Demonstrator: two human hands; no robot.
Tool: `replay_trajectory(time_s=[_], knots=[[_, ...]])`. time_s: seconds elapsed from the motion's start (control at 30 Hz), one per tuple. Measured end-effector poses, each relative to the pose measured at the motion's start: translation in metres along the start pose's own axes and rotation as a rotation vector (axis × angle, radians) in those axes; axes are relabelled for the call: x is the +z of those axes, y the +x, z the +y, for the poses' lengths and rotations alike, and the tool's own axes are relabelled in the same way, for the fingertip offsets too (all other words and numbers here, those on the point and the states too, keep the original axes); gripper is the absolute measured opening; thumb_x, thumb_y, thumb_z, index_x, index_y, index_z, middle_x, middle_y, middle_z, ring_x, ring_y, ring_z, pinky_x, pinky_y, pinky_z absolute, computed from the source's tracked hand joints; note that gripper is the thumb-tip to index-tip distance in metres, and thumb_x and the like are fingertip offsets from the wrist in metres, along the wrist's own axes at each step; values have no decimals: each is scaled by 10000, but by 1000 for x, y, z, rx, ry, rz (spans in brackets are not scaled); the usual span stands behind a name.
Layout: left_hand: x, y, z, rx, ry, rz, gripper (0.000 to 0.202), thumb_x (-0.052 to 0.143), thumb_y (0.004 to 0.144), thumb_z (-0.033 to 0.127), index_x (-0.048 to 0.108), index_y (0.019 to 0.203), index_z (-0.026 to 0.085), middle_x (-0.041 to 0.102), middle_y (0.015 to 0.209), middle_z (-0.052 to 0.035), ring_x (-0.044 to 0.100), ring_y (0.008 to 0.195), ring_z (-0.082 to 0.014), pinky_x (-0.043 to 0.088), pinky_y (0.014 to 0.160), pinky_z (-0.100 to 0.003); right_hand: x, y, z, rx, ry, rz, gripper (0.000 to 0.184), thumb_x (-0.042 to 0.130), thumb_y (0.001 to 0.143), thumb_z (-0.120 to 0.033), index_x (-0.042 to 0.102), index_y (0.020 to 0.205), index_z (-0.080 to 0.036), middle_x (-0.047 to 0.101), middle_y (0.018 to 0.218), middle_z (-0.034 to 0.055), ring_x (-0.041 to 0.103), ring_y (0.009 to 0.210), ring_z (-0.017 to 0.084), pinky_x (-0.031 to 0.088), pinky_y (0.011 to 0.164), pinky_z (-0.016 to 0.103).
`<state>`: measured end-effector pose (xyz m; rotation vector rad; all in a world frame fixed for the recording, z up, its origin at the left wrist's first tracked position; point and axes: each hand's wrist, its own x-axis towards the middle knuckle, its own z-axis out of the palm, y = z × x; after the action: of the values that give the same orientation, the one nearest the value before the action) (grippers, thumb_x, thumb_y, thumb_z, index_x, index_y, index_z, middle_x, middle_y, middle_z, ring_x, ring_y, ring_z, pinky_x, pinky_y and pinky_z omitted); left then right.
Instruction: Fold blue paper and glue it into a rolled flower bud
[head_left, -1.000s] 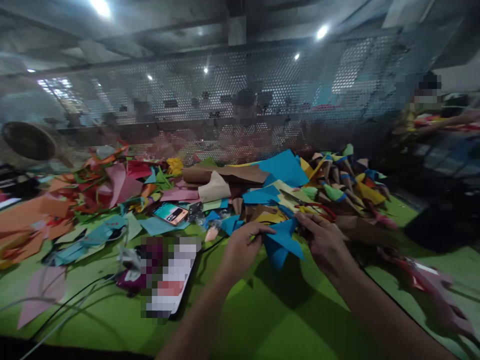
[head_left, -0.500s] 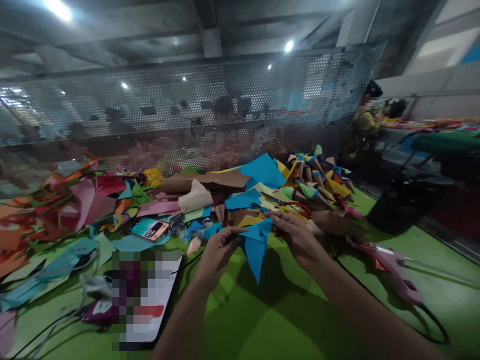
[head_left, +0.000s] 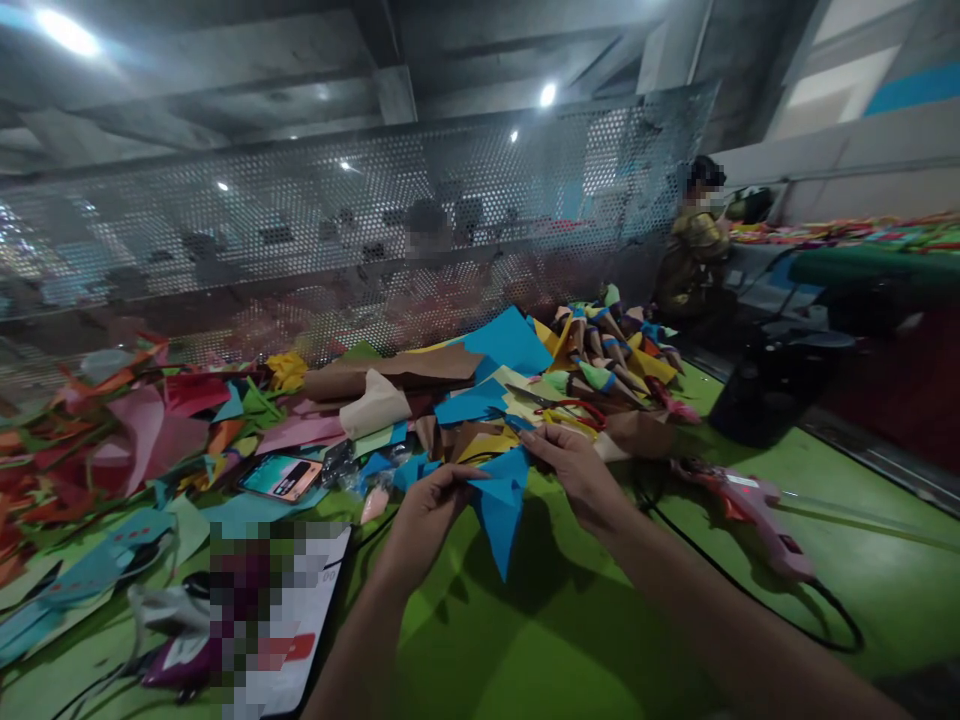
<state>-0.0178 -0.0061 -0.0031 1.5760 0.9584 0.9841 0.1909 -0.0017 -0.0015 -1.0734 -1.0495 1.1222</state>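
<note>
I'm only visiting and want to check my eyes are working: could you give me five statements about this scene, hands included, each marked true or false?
1. The left hand holds a piece of blue paper. True.
2. The blue paper lies flat. False: it is held up, one point hanging over the green tabletop.
3. A pink glue gun lies to the right of the right hand. True.
4. The red-handled scissors are in the right hand. False: the scissors lie beyond it.
5. A perforated panel stands behind the papers. True.
</note>
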Motion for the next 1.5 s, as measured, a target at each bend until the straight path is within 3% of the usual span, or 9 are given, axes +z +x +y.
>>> replay_trajectory(time_s=[0.3,0.47,0.63,1.13,1.5], knots=[[0,2,-9,36,44,2,214,589,869,300,741,981,199,726,962,-44,640,900,-185,487,800,-251,2,-1,4,2,16,32,472,762,668,-625,547,603,-210,442,550,-53,358,527,108,260,517,273],[-1,3,-6,30,66,64,224,604,850,304,740,987,190,726,902,-39,638,844,-178,484,747,-241,7,-7,1,109,142,-101,420,787,670,-580,673,784,-192,584,681,-6,511,635,142,378,595,279],[3,4,-4,45,44,61,201,617,824,301,742,932,188,738,975,-57,657,915,-195,502,805,-263,8,-5,7,103,132,-88,388,862,589,-489,625,632,-184,583,609,-23,484,582,122,365,596,283],[5,3,-6,58,86,32,207,584,845,279,750,941,201,741,959,-56,656,892,-188,504,797,-262,8,-1,13,41,115,-56,453,844,595,-526,528,549,-204,510,542,-51,434,531,102,343,543,267],[7,2,-8,40,82,24,225,568,832,246,753,949,197,732,970,-54,637,911,-188,473,804,-258,7,-3,9,21,88,9,420,813,620,-530,548,567,-209,454,551,-50,396,570,120,312,570,281]])
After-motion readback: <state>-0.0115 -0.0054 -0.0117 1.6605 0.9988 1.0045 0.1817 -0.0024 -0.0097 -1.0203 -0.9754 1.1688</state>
